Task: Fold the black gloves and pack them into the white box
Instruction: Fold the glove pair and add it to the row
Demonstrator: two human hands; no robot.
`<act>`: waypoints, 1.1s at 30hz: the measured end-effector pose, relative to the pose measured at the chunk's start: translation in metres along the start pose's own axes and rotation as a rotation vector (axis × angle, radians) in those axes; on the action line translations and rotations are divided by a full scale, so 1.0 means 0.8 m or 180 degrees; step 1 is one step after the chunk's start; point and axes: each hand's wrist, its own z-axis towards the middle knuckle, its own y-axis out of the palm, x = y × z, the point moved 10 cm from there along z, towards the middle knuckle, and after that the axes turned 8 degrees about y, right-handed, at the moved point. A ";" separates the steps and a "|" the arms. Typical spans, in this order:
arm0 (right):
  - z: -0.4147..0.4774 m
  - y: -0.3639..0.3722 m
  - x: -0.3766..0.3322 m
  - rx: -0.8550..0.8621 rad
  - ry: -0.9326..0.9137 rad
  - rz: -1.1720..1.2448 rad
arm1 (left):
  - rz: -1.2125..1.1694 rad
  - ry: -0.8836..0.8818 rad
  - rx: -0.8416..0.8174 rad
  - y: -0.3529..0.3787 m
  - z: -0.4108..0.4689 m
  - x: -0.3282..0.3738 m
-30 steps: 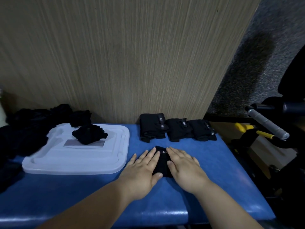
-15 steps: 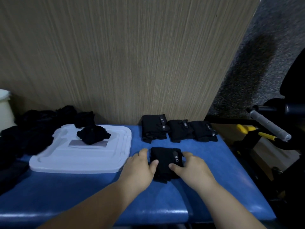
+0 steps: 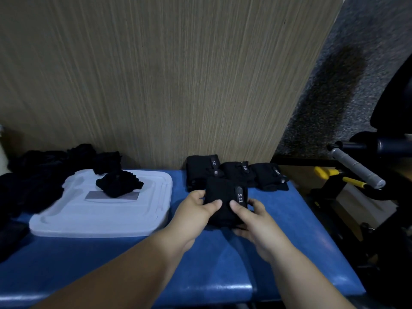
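Observation:
A folded black glove (image 3: 225, 197) with a "5.11" tab is lifted a little off the blue bench (image 3: 223, 275). My left hand (image 3: 196, 211) grips its left side, thumb on top. My right hand (image 3: 252, 219) grips its right side the same way. Behind it, against the wooden wall, three folded black gloves (image 3: 236, 172) lie in a row. A crumpled black glove (image 3: 119, 184) rests on the white box lid (image 3: 100, 210) to the left. A heap of unfolded black gloves (image 3: 40, 175) lies at the far left.
A wood-grain panel (image 3: 167, 74) stands right behind the bench. To the right, past the bench edge, is dark equipment with a grey handle (image 3: 356, 167) and yellow parts (image 3: 347, 179). The box body itself is not in view.
Both hands went from pressing flat on the folded glove to gripping it at its sides, and have carried it up and back toward the row of folded gloves.

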 end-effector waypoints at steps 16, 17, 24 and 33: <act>0.059 -0.035 -0.081 0.0552 -0.0419 0.0560 | 0.0624 0.0352 -0.0022 0.041 0.078 0.050; 0.067 -0.040 -0.090 0.0644 -0.0463 0.0476 | 0.0724 0.0397 -0.0002 0.041 0.084 0.053; 0.114 -0.073 -0.131 0.1214 -0.0607 -0.0489 | 0.3056 0.1543 0.0458 0.021 0.105 0.100; 0.144 -0.049 -0.130 0.1303 -0.0630 -0.1250 | 0.4158 0.0747 -0.0348 0.015 0.148 0.028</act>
